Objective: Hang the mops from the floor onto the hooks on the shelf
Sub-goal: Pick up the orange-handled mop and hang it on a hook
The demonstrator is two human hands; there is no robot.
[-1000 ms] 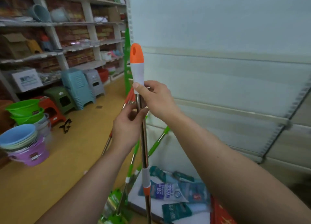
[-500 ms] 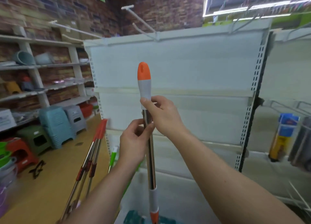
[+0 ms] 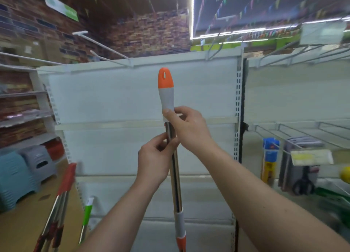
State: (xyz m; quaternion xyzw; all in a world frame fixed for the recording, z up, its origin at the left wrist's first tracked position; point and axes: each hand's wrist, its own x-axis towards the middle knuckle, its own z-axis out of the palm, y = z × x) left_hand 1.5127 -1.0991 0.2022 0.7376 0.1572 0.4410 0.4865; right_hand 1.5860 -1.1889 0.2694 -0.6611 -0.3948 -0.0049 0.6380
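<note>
I hold a mop upright in front of the white shelf panel (image 3: pixel 117 92). Its handle (image 3: pixel 166 88) is white with an orange tip that has a hanging hole, above a shiny metal pole (image 3: pixel 175 176). My right hand (image 3: pixel 186 128) grips the base of the white handle. My left hand (image 3: pixel 155 160) pinches the metal pole just below. Long white hooks (image 3: pixel 103 45) stick out from the shelf's top edge, up and to the left of the orange tip. The mop head is out of view below.
Two red-handled mops (image 3: pixel 62 191) and a green-handled one (image 3: pixel 87 212) lean at the lower left. Plastic stools (image 3: pixel 22 168) stand on the yellow floor at left. A wire shelf with hanging goods (image 3: pixel 269 157) is at right.
My view has tilted up from the floor to the shelf top, bringing the hooks into sight. The mop is raised, and both hands keep the same grip.
</note>
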